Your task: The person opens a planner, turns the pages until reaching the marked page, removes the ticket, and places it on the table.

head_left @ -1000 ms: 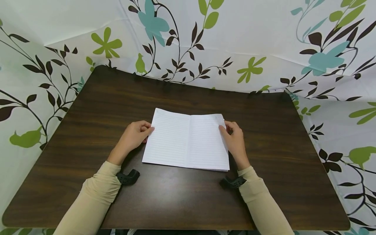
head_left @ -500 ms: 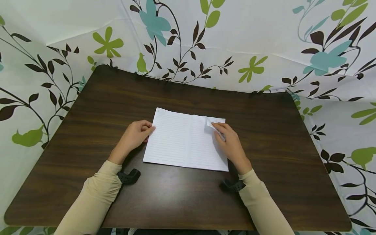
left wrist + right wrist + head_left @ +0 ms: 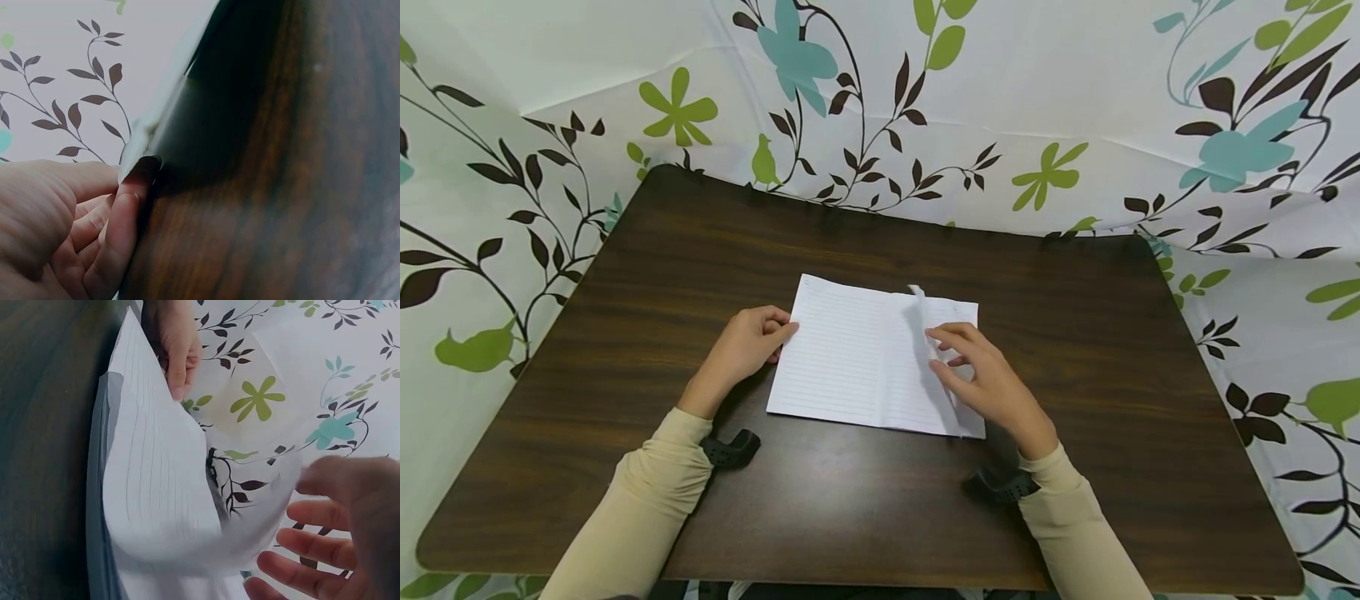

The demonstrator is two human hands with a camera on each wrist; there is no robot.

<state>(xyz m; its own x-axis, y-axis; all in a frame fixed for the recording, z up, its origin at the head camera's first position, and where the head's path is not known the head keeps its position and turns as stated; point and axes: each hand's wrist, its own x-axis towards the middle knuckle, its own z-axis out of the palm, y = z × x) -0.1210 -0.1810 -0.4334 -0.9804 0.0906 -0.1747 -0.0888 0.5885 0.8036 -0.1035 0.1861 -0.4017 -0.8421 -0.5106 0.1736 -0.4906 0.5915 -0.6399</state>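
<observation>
I see the page [image 3: 244, 540] has come up more, so it seems half turned. The right hand [image 3: 981, 371] touches it, fingers loose; the left hand [image 3: 748, 342] pinches the book [image 3: 842, 358] on the table [image 3: 835, 517].

In the head view, faint marks at the top left of the white, lined paper notebook [image 3: 838, 358] are too tiny to read. Some fingertips of the bare left hand [image 3: 743, 350] hide at its left edge. The bare right hand [image 3: 988, 379] covers part of it. Both long beige cloth sleeves [image 3: 625, 504] run off the bottom. In the right wrist view, the curled white paper page [image 3: 181, 547] is blurry, low in the middle.
</observation>
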